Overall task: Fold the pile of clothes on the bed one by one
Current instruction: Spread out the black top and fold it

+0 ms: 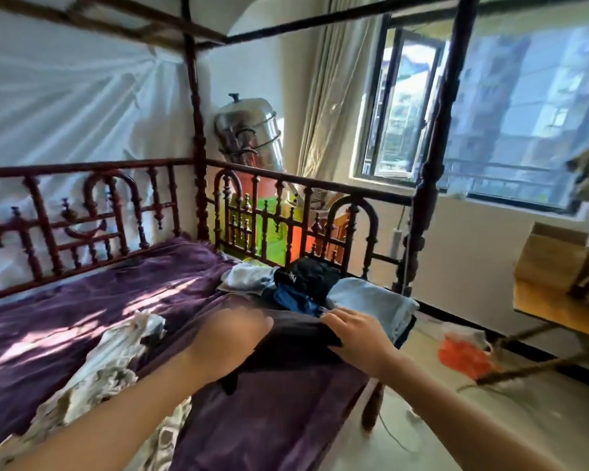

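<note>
A dark garment (296, 338) lies on the purple bedspread (92, 307) near the bed's right edge. My left hand (232, 341), blurred, lies on its left part; I cannot tell how its fingers lie. My right hand (357, 338) holds the garment's right edge, fingers curled over it. Just behind it sits a pile: a folded light-blue garment (371, 304), a dark blue and black heap (303, 283) and a white piece (245, 278). A white patterned cloth (109, 365) stretches along the bed on the left.
A carved dark-red wooden rail (286, 212) encloses the bed's far sides, with a post (425, 185) at the right corner. A metal steamer pot (249, 134) stands behind the rail. A wooden table (558, 300) and an orange bag (463, 355) are on the right.
</note>
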A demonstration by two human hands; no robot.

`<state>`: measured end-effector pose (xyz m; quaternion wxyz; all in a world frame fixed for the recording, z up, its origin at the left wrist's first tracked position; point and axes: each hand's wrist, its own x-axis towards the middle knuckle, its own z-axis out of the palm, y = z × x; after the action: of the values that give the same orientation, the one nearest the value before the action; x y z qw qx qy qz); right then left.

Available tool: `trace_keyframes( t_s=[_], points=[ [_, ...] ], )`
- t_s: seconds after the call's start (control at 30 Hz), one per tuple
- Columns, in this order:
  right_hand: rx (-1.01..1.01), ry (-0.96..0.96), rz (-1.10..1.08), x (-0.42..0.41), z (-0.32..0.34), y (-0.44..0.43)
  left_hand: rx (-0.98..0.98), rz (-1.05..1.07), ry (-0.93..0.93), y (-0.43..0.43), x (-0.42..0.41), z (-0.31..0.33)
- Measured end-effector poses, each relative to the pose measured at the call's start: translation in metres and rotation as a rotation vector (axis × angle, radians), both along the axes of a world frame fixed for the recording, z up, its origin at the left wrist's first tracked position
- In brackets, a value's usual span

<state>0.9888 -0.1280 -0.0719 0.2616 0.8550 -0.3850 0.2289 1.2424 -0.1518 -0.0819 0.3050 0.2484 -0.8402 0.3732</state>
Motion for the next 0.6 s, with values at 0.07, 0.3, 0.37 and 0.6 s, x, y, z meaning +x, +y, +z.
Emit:
trace_keyframes(
  t_s=[0.07, 0.3, 0.37, 0.6],
  points=[
    [0.018, -0.032, -0.006, -0.030, -0.003, -0.005, 0.021, -0.036, -0.036, -0.013, -0.031, 0.003],
    [0.122, -0.028, -0.089, -0.089, -0.017, -0.042, 0.271, -0.006, -0.130, -0.054, -0.094, -0.009],
    [0.163, -0.007, -0.098, -0.089, -0.024, -0.061, 0.331, 0.017, -0.153, -0.071, -0.095, -0.015],
    [0.335, 0.019, -0.078, -0.072, -0.037, -0.163, 0.461, 0.095, -0.233, -0.174, -0.079, -0.032]
  ],
)
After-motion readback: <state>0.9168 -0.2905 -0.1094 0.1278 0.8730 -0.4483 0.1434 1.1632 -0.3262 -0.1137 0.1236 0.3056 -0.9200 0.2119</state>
